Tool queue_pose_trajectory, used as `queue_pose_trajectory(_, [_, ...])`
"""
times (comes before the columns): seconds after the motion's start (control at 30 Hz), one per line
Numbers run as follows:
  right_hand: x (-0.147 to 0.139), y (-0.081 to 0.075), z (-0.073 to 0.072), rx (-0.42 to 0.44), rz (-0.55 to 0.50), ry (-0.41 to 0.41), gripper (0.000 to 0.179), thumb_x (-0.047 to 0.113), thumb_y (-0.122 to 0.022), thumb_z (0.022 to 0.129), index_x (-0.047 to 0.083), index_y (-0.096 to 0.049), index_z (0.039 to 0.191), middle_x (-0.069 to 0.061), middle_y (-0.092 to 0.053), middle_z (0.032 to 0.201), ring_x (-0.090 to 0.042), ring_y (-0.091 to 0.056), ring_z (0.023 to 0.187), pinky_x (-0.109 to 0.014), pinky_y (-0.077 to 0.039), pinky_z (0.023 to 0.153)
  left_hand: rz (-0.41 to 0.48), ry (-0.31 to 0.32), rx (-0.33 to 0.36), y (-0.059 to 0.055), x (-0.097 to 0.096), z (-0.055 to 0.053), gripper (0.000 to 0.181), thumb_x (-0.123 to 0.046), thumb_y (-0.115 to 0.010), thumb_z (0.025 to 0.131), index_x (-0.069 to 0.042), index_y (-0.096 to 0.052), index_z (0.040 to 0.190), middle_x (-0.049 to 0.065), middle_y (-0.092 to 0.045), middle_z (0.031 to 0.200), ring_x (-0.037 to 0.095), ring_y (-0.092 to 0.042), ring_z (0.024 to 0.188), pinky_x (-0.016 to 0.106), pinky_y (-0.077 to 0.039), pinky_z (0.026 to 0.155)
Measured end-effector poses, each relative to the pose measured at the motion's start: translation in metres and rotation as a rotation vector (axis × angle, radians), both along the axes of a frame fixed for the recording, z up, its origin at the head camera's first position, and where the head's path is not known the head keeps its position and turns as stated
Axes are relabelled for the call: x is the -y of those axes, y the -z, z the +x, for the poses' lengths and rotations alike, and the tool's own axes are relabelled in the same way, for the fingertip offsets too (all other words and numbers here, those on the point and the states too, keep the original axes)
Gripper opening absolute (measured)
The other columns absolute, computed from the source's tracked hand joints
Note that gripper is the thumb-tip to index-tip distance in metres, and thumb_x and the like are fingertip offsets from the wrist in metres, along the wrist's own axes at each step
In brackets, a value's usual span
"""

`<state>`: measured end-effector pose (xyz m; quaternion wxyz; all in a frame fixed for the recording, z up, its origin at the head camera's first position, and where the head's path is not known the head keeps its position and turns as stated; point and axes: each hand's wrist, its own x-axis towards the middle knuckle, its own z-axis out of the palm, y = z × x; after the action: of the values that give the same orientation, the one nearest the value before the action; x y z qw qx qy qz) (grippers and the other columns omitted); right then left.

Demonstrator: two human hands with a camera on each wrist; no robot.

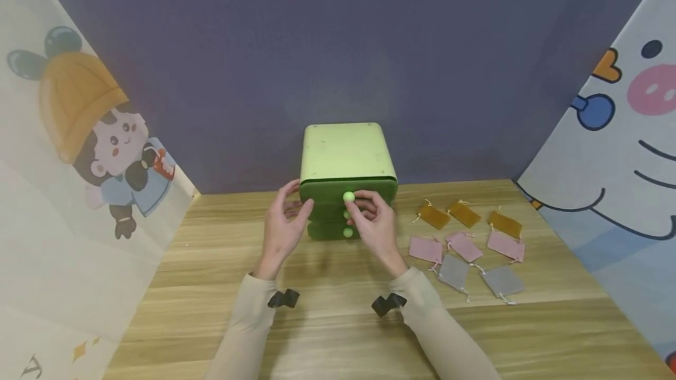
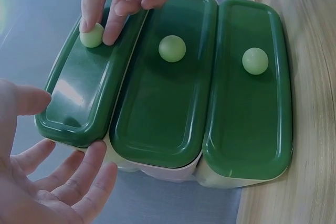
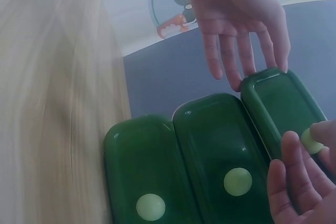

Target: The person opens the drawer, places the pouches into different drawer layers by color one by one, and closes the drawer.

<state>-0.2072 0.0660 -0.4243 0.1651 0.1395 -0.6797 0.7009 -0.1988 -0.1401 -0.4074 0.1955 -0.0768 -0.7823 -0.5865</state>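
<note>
A small cabinet (image 1: pixel 345 151) with a pale green top and three dark green drawers stands against the back wall. Each drawer front carries a round light green knob. Thumb and fingers of my right hand (image 1: pixel 376 224) pinch the knob (image 2: pixel 92 36) of the top drawer (image 2: pixel 79 95). My left hand (image 1: pixel 285 230) is at the left end of that drawer, fingers spread, with fingertips at its edge; whether they press on it I cannot tell. Below are the middle drawer (image 2: pixel 165 98) and the bottom drawer (image 2: pixel 249 108), both flush in the cabinet.
Several small drawstring pouches lie right of the cabinet on the wooden table (image 1: pixel 327 333): orange-brown ones (image 1: pixel 434 216), pink ones (image 1: pixel 425 249) and grey ones (image 1: pixel 453 272). A dark blue-grey wall (image 1: pixel 338 46) rises behind, and panels with cartoon pictures flank both sides.
</note>
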Motion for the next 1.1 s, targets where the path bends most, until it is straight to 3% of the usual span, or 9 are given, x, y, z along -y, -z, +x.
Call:
queue_pose_trajectory(0.23, [0.000, 0.002, 0.002, -0.010, -0.012, 0.001, 0.026, 0.004, -0.075, 0.099, -0.003, -0.068, 0.124, -0.030, -0.076, 0.105, -0.009, -0.070, 0.063, -0.026, -0.063, 0.061, -0.011, 0.007, 0.018, -0.001, 0.000, 0.000, 0.055, -0.020, -0.074, 0.100, -0.017, -0.056, 0.152, 0.013, -0.063, 0.148, 0.035, -0.072, 0.114, 0.051, -0.060, 0.101])
queue_pose_trajectory(0.6, [-0.001, 0.002, 0.007, 0.001, -0.002, -0.002, 0.025, 0.003, -0.074, 0.099, -0.004, -0.067, 0.123, -0.029, -0.076, 0.105, -0.030, -0.072, 0.064, -0.032, -0.065, 0.063, -0.016, 0.039, 0.028, -0.001, 0.004, 0.002, 0.048, -0.032, -0.063, 0.108, -0.020, -0.055, 0.153, 0.009, -0.060, 0.151, 0.035, -0.071, 0.118, 0.053, -0.057, 0.105])
queue_pose_trajectory(0.7, [-0.001, 0.002, 0.008, -0.013, -0.002, -0.009, 0.025, 0.003, -0.073, 0.100, -0.004, -0.067, 0.123, -0.029, -0.076, 0.105, -0.025, -0.072, 0.062, -0.031, -0.064, 0.061, -0.024, 0.037, 0.012, 0.001, 0.004, 0.001, 0.045, -0.034, -0.060, 0.110, -0.020, -0.055, 0.153, 0.009, -0.060, 0.150, 0.035, -0.072, 0.118, 0.053, -0.058, 0.104])
queue_pose_trajectory(0.8, [-0.002, 0.002, 0.008, -0.030, -0.004, -0.011, 0.025, 0.003, -0.074, 0.099, -0.005, -0.068, 0.122, -0.029, -0.076, 0.105, -0.014, -0.070, 0.060, -0.038, -0.065, 0.061, -0.032, 0.036, -0.004, 0.002, 0.005, 0.000, 0.044, -0.036, -0.056, 0.112, -0.021, -0.055, 0.153, 0.009, -0.060, 0.149, 0.035, -0.072, 0.118, 0.054, -0.058, 0.103])
queue_pose_trajectory(0.9, [-0.002, 0.002, 0.009, -0.031, -0.009, -0.013, 0.026, 0.002, -0.074, 0.099, -0.005, -0.068, 0.122, -0.030, -0.076, 0.105, -0.011, -0.069, 0.059, -0.042, -0.064, 0.060, -0.032, 0.035, -0.015, 0.003, 0.005, -0.001, 0.044, -0.036, -0.056, 0.112, -0.021, -0.055, 0.153, 0.010, -0.060, 0.149, 0.035, -0.073, 0.116, 0.055, -0.058, 0.102])
queue_pose_trajectory(1.1, [-0.003, 0.002, 0.010, -0.026, -0.016, -0.027, 0.026, 0.001, -0.074, 0.099, -0.006, -0.067, 0.123, -0.031, -0.076, 0.106, -0.008, -0.069, 0.058, -0.032, -0.063, 0.056, -0.026, 0.037, -0.024, 0.003, 0.004, -0.001, 0.044, -0.034, -0.056, 0.112, -0.020, -0.055, 0.153, 0.010, -0.061, 0.148, 0.035, -0.073, 0.115, 0.054, -0.058, 0.100])
